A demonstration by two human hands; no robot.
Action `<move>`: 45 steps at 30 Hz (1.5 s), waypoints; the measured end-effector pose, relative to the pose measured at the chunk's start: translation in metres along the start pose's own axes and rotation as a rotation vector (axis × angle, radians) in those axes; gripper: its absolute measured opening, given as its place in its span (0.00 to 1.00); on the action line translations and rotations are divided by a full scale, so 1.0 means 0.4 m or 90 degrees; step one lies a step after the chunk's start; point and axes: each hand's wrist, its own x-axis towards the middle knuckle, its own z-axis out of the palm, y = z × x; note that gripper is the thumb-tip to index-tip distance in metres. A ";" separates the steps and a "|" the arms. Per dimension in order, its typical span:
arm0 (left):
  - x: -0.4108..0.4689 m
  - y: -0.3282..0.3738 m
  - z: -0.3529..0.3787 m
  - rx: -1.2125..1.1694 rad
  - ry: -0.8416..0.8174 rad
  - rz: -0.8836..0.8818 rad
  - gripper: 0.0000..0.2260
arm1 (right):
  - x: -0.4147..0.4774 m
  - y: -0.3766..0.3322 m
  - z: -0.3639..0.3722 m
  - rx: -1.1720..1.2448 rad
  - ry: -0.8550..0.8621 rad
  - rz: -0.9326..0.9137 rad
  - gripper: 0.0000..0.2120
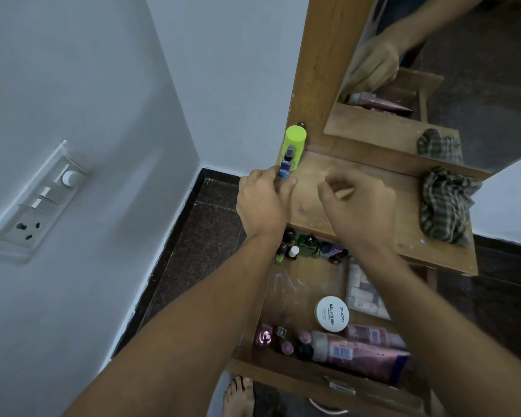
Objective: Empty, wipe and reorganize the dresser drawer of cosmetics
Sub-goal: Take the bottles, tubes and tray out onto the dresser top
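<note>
wooden bench (310, 203) at frame centre, white wall (103, 85) at left; left hand (262, 203) fingers (290, 183) pinch spray bottle (285, 165); right hand (361, 206) fingers (328, 192) curled, grip unclear.

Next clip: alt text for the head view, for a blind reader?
Left hand holds a small blue spray bottle upright beside a lime-green canister on the dresser top; the right hand hovers empty. Below, the open drawer holds cosmetics.

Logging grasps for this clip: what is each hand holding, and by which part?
The left hand pinches the small spray bottle at its lower body; the right hand appears empty.
</note>
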 end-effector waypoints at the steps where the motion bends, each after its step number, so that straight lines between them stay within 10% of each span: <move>1: -0.006 -0.004 -0.004 -0.022 -0.006 0.001 0.20 | -0.041 0.021 -0.003 0.003 -0.005 0.004 0.03; 10: -0.107 -0.046 -0.023 -0.156 0.049 -0.024 0.16 | -0.211 0.128 0.080 -0.132 -0.197 -0.006 0.15; 45: -0.107 -0.050 -0.032 -0.132 0.026 0.008 0.18 | -0.201 0.124 0.055 -0.070 -0.108 -0.019 0.09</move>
